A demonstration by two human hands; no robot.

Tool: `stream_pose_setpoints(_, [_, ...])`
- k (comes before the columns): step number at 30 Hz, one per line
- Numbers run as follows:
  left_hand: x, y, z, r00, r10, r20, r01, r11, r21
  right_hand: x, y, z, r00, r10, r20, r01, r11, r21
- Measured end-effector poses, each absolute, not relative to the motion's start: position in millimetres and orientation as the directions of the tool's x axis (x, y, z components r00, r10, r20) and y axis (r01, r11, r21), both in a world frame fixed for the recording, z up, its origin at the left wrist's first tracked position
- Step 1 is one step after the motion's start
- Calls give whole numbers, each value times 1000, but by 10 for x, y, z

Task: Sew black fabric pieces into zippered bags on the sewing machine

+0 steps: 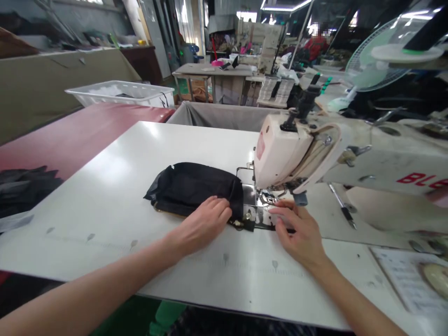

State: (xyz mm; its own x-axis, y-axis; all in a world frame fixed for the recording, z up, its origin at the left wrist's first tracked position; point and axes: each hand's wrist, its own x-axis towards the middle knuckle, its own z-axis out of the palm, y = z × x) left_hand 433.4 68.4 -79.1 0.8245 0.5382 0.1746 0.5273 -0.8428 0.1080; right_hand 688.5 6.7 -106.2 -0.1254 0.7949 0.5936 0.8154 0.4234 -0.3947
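A black fabric pouch (196, 182) lies on the white sewing table (115, 186), with what looks like a zipper along its near edge. My left hand (206, 217) rests on the pouch's right end, fingers curled and pressed together on the cloth. Right beside that end stands the sewing machine (280, 154), its presser foot (269, 198) above the metal plate (248, 193). My right hand (299, 231) is at the presser foot, thumb and fingers apart. I see nothing held in it; some of its fingertips are hidden behind the machine parts.
A pen-like tool (343, 207) lies under the machine arm. Dark cloth pieces (26, 189) sit on the red surface (80, 128) at left, near a white plastic basket (121, 95). A fan (374, 56) stands at back right. A person in red (315, 49) is far behind.
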Motion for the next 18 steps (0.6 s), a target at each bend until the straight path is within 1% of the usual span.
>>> stream_pose_setpoints(1, [4182,564,-700,797,578,177,552,-815,177,6843,42,-1026,-164,772,615,798,470,-377])
stream_pose_setpoints(3, [3914,363,-431,667,719,196,640,-687,344,6675,-11,-885,-255,725,640,726,581,-368])
stream_pose_setpoints(4, [3817,295,-267,583,782,220,673,-617,408,6551,-32,-781,-300,709,638,668,634,-390])
stream_pose_setpoints(5, [3750,252,-96,518,823,235,691,-564,453,6408,-43,-662,-318,727,608,611,648,-455])
stream_pose_setpoints(7, [3693,240,218,476,850,226,690,-520,503,6106,-33,-410,-281,765,580,507,631,-587])
stream_pose_setpoints(8, [3692,263,345,486,849,207,680,-516,522,5966,-13,-298,-223,787,575,455,606,-653])
stream_pose_setpoints(10, [3713,340,518,505,847,165,659,-502,560,5749,41,-135,-116,861,494,365,500,-785])
stream_pose_setpoints(11, [3725,383,566,504,850,152,647,-489,585,5681,65,-89,-70,885,461,334,456,-825])
stream_pose_setpoints(13, [3741,457,599,493,857,151,608,-463,645,5619,89,-57,-11,905,425,292,409,-865])
stream_pose_setpoints(15, [3748,503,581,518,846,126,532,-434,726,5630,74,-73,16,913,407,243,391,-888])
stream_pose_setpoints(16, [3752,516,563,548,832,87,488,-402,775,5649,56,-87,16,925,380,203,369,-907])
stream_pose_setpoints(18, [3765,526,528,610,791,-44,435,-287,854,5691,19,-113,9,951,308,108,305,-946])
